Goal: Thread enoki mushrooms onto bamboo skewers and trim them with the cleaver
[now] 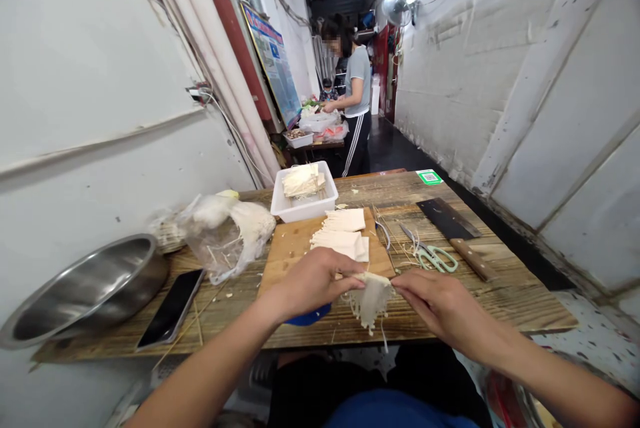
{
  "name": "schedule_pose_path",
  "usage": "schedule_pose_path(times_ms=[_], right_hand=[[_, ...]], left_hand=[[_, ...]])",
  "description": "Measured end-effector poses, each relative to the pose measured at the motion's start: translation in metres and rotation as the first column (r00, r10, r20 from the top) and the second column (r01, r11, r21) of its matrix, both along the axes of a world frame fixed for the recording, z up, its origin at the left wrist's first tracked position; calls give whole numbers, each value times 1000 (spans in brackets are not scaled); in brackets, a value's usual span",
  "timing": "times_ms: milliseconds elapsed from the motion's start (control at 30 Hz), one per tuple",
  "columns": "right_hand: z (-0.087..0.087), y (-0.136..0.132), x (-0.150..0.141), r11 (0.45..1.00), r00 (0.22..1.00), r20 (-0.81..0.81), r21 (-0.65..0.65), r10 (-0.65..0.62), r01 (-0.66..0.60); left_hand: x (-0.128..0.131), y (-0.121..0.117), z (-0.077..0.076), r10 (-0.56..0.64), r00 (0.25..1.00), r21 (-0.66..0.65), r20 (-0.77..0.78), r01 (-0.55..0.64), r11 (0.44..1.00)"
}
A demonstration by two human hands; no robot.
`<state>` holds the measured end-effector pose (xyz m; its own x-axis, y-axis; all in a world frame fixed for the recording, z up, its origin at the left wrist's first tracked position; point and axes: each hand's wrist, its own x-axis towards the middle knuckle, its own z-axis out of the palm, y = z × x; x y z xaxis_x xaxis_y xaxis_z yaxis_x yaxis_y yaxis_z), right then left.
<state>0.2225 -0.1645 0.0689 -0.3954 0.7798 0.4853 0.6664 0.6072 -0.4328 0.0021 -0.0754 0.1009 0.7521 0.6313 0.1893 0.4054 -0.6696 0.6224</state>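
Just past the table's near edge hangs a flat bunch of enoki mushrooms (373, 298), caps downward, between my two hands. My left hand (325, 281) pinches its upper left side with thumb and fingers. At the upper right corner, my right hand (435, 298) has its fingertips pressed together; whether a thin skewer is also in them I cannot make out. Behind them, more cut enoki bunches (343, 241) lie in flat slabs on a wooden cutting board (287, 251). A white plastic tub (305, 211) beyond the board holds stacked enoki pieces (303, 180).
Right of the board lie thin skewers (395, 238), green-handled scissors (435, 258) and a cleaver (465, 241). To the left are a bag of enoki (225, 231), a phone (171, 308) and a steel bowl (90, 288). Another person (357, 81) stands at a farther table.
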Motion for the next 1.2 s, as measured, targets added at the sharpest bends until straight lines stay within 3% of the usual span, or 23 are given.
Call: schedule_pose_path(times_ms=[133,267,333,400,500,600,700,867,1067,1200], right_hand=[[2,5,4,999,999,-36,-13,-35,34],[5,7,18,996,998,35,-80,-43,46],[6,6,24,994,998,44,-103,-41,46],[8,6,27,992,998,34,-110,-54,57],[8,6,22,991,995,60,-108,-75,81],[7,6,14,989,992,80,-104,-95,103],[5,8,8,988,994,47,-114,-96,101],[2,11,5,984,995,7,-145,-100,100],[2,12,16,973,991,-45,-202,-126,114],[1,13,19,969,990,-52,-220,-128,114]], left_hand=[[-1,9,8,13,1000,-135,24,-9,991],[-7,15,9,-14,1000,-153,-9,12,988],[-9,15,8,7,999,-91,-45,-11,996],[-7,13,7,31,996,58,-78,-27,998],[4,9,5,-7,986,271,-166,53,961],[15,8,4,-54,953,328,-298,155,932],[22,8,2,-32,932,359,-362,172,917],[25,8,2,-83,940,288,-332,184,940],[3,29,14,-42,966,182,-255,90,979],[-3,33,16,-114,951,122,-287,155,980]])
